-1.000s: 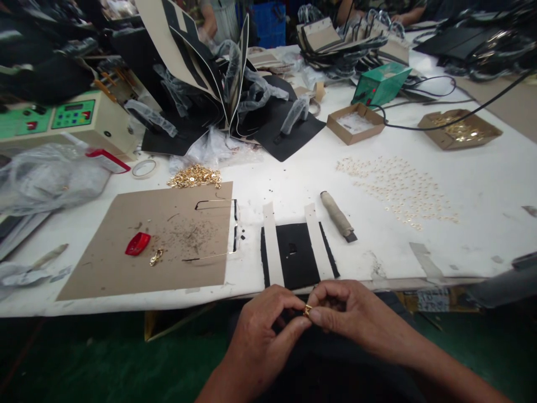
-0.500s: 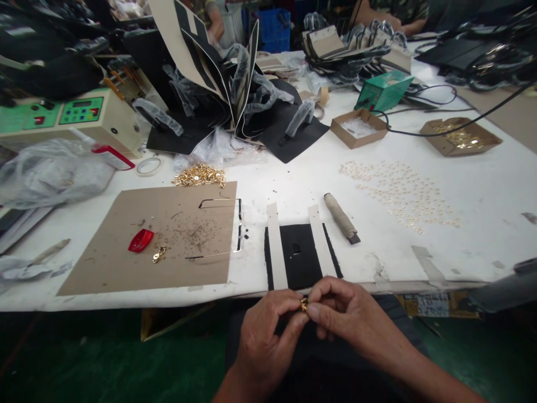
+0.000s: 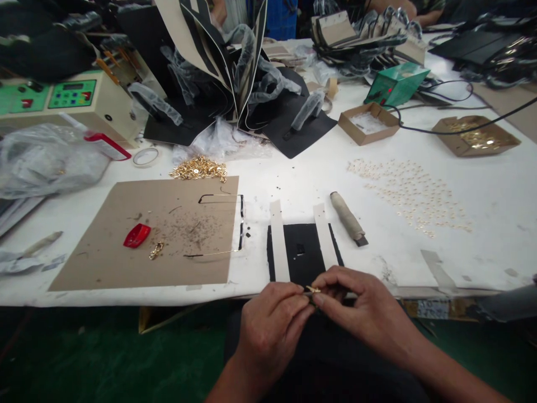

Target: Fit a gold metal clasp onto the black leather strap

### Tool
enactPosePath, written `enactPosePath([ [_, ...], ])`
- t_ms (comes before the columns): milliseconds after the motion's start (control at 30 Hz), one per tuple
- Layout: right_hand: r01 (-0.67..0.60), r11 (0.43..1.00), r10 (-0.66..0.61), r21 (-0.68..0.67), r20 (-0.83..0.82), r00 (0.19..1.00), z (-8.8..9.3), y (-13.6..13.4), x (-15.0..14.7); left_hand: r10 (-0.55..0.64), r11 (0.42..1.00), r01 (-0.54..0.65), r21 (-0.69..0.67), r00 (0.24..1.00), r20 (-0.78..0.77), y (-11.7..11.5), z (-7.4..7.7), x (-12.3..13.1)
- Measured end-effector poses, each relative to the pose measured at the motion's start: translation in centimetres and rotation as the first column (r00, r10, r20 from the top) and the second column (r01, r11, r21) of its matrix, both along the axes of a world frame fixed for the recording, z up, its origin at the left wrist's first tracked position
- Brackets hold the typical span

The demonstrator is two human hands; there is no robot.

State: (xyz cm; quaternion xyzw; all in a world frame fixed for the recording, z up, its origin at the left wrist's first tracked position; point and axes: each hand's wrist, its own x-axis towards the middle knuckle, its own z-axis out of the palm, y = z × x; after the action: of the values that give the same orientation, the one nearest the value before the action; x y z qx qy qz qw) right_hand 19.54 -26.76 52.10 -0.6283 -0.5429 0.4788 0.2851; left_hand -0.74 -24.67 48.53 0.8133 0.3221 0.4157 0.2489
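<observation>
A small gold metal fitting (image 3: 314,289) is pinched between the fingertips of my right hand (image 3: 356,296). My left hand (image 3: 272,322) is closed with its fingertips at the other side of the fitting, touching it; part of the piece is hidden by the fingers. Both hands are at the table's front edge. Just beyond them lies a black panel (image 3: 300,238) with a small slot, crossed by two pale strips (image 3: 278,235). A cloth-wrapped tool (image 3: 346,215) with a dark flat tip rests to the right of the panel.
Brown board (image 3: 100,224) on the left carries a red dish (image 3: 137,235), gold clasps (image 3: 156,250) and dark crumbs; eyeglasses (image 3: 241,224) overlap its edge. Behind are a gold fittings pile (image 3: 199,168) and black bag panels (image 3: 293,129). Small rings (image 3: 413,193) and cardboard boxes (image 3: 369,134) occupy the right.
Both hands have shifted slightly right and up in view, and the gold fitting has turned to show a thin edge. The whole scene shifts slightly as my head moves.
</observation>
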Motion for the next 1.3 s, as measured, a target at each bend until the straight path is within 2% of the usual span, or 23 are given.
enactPosePath([
  [67,-0.021,0.976,-0.024,0.219,0.203,0.979,-0.4,1.3,0.9,0.059,0.998,-0.059,0.008,0.998,-0.036,0.4,-0.1,-0.2],
  [133,-0.121,0.935,-0.013,0.333,0.375,0.927,-0.7,2.6,1.5,0.112,0.994,-0.111,0.013,0.991,-0.072,0.9,-0.2,-0.5],
  [233,-0.341,0.897,0.132,0.28,0.566,0.814,-1.1,3.9,1.7,0.147,0.988,-0.152,-0.024,0.977,-0.157,1.5,-0.4,-0.8],
  [300,-0.435,0.875,0.226,0.212,0.615,0.755,-1.2,4.2,1.4,0.137,0.987,-0.151,-0.056,0.969,-0.205,1.6,-0.6,-0.9],
  [400,-0.471,0.866,0.28,0.167,0.618,0.734,-1.4,4.2,0.9,0.112,0.988,-0.133,-0.08,0.966,-0.235,1.8,-0.7,-0.7],
  [533,-0.465,0.868,0.279,0.173,0.605,0.746,-1.8,3.9,0.9,0.075,0.99,-0.103,-0.094,0.961,-0.267,2.2,-0.7,-0.5],
  [700,-0.436,0.879,0.279,0.191,0.537,0.796,-2.1,3.5,1.1,0.029,0.992,-0.063,-0.108,0.955,-0.295,3.1,-0.8,-0.2],
  [867,-0.323,0.92,0.202,0.223,0.434,0.878,-2.3,3.5,1.3,0.008,0.991,-0.045,-0.123,0.958,-0.286,3.8,-0.9,-0.1],
  [1300,-0.337,0.911,0.208,0.236,0.441,0.873,-2.4,3.8,1.2,-0.028,0.986,-0.02,-0.166,0.959,-0.283,5.0,-0.9,0.3],
])
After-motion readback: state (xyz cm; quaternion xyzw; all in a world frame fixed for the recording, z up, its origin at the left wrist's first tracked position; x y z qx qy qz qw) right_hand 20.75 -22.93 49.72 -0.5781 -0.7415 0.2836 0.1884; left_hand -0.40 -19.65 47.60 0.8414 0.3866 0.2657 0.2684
